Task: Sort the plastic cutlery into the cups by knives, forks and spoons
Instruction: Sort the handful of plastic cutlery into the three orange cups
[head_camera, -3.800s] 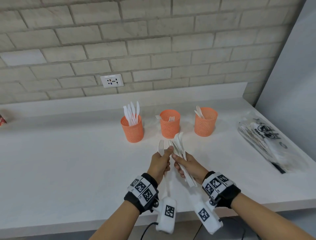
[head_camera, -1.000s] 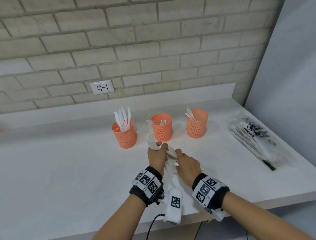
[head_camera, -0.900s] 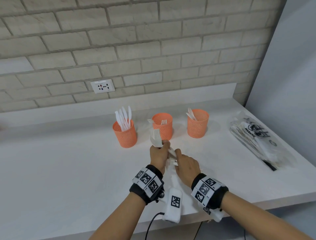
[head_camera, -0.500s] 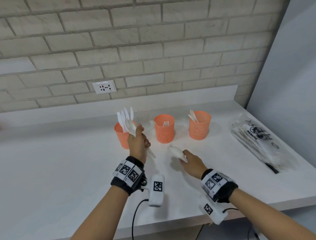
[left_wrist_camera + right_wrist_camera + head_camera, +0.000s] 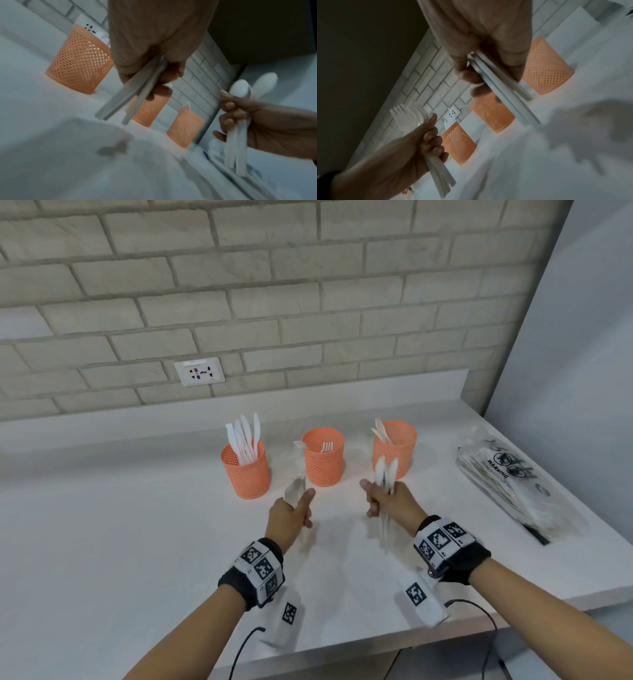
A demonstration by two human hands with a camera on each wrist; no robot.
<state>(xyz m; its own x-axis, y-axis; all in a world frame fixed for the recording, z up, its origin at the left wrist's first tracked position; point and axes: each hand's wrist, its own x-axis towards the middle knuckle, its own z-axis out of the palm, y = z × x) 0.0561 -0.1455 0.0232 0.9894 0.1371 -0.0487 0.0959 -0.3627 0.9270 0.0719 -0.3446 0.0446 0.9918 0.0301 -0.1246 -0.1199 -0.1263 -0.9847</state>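
Nearest, both forearms reach over the front edge of the white counter (image 5: 102, 542), each wrist strapped with a black band carrying square markers. The hands are held apart above the counter, in front of the cups. The left hand (image 5: 289, 517) is curled around a small bunch of forks (image 5: 295, 489), tines pointing up and away; the right wrist view shows the fingers wrapped round the handles, which stick out below the fist. The right hand (image 5: 388, 501) is closed round a bunch of spoons (image 5: 385, 474), bowls up, handles hanging below the fist. Both bunches are blurred, so no count can be given. Beyond the hands three orange mesh cups stand in a row, apart from one another. The left cup (image 5: 246, 472) holds several knives (image 5: 245, 440) standing upright. The middle cup (image 5: 323, 462) holds forks, one with its tines at the rim and one leaning over the left side. The right cup (image 5: 395, 446) holds a couple of spoons leaning left. To the right lies a clear plastic bag (image 5: 510, 487) with black print. Behind runs a brick wall with a socket (image 5: 199, 371).
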